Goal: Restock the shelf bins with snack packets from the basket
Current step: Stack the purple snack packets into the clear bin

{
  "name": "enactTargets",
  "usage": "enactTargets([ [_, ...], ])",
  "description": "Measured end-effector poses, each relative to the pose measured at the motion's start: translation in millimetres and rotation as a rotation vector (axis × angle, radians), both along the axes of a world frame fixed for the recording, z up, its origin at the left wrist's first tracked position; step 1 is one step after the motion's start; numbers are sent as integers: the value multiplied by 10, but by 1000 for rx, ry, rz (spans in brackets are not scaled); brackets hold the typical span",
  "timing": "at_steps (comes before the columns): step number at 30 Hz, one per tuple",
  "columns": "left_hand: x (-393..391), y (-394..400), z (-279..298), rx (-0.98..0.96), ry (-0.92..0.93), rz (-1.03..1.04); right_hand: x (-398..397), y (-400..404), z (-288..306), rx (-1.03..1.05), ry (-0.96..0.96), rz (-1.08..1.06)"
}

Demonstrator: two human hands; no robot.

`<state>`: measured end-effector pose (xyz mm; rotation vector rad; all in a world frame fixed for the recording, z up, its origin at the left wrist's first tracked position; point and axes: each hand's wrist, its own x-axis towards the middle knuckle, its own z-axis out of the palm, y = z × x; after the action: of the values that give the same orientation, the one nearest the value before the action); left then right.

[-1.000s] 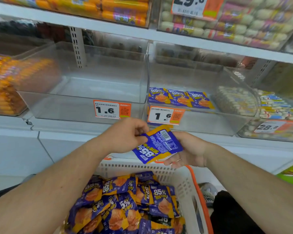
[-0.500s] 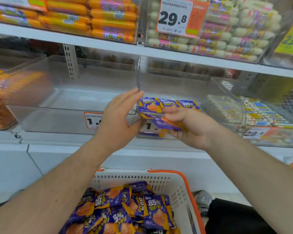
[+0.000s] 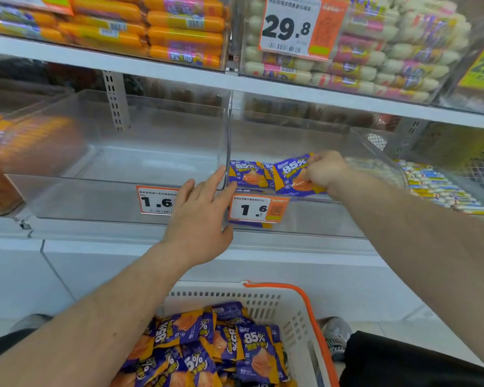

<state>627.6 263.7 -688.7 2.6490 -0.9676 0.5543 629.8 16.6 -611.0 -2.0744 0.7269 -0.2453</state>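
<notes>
My right hand (image 3: 323, 170) reaches inside the right clear bin (image 3: 375, 146) and pinches a blue and orange snack packet (image 3: 289, 175), held upright beside other packets (image 3: 246, 173) standing at the bin's front. My left hand (image 3: 200, 213) is held flat with straight fingers, its fingertips at the front edge where the two bins meet. The left clear bin (image 3: 123, 163) holds nothing. Below, a white basket (image 3: 263, 301) with an orange handle is full of several identical packets (image 3: 207, 347).
Price tags marked 1.6 (image 3: 256, 209) hang on both bin fronts. Orange sausages (image 3: 179, 26) and white sausages (image 3: 375, 65) fill the upper shelf. Bins of other snacks stand at far left (image 3: 0, 163) and far right (image 3: 444, 188). My shoe (image 3: 336, 333) is beside the basket.
My right hand has carried the packet up over the bin's front edge and into the right bin. My left hand let go of it earlier and now hovers flat at the bin fronts.
</notes>
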Motion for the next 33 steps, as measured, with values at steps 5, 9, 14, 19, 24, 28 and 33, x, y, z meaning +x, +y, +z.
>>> enactTargets([
  [5, -13, -10, -6, 54, -14, 21, 69, 6, -128, -326, 426, 91],
  [9, -15, -4, -8, 47, -4, 20, 26, 50, -114, -447, 570, 207],
  [14, -28, 2, 18, 44, 9, 11, 63, 34, -143, -572, 750, 292],
  [19, -40, -1, 25, 46, 11, 17, 113, 53, -167, -673, 695, 349],
  [24, -40, 2, 32, 55, 18, 13, 140, 61, -201, -620, 740, 380],
  [28, -31, 0, 25, 68, 20, 12, 134, 68, -204, -597, 725, 367],
  [33, -24, -4, -1, 49, 23, 16, 135, 64, -201, -587, 741, 372],
])
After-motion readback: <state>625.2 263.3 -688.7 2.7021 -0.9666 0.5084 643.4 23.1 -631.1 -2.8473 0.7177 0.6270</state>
